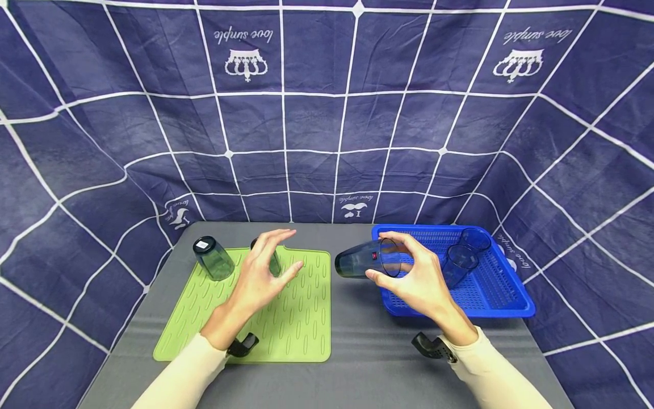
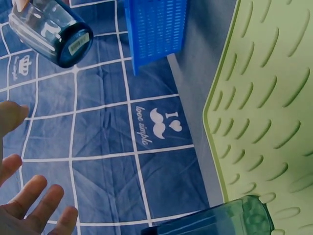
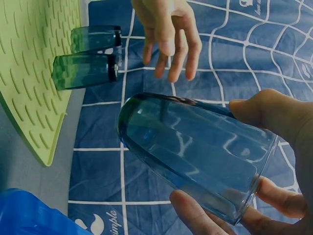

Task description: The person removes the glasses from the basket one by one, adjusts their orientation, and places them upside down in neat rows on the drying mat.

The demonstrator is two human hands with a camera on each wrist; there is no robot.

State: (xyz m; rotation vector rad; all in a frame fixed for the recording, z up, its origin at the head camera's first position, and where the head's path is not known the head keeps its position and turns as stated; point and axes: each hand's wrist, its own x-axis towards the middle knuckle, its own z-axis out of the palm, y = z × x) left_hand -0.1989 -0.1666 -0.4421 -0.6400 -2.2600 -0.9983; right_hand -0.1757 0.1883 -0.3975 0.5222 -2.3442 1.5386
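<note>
"What does the right hand (image 1: 421,278) have hold of?"

"A tinted drinking glass (image 1: 357,260), gripped near its mouth with the thumb on one side and fingers on the other. The glass is up in the air, nearly sideways, its base pointing toward the left hand (image 1: 258,287)."

"And that left hand?"

"It holds nothing; thumb and fingers are spread well apart, over a green mat (image 1: 301,324)."

"Anything close to it?"

"A partly hidden glass (image 1: 276,264), upside down on the mat, just behind the left hand. A second upturned glass (image 1: 217,263) is at the far left corner, with a white label on its base."

"What about the other side?"

"A blue basket (image 1: 409,312) with two more glasses (image 1: 456,267) inside. Mat and basket sit on a grey counter (image 1: 357,363), and a blue cloth (image 1: 317,125) with white lines hangs behind."
</note>
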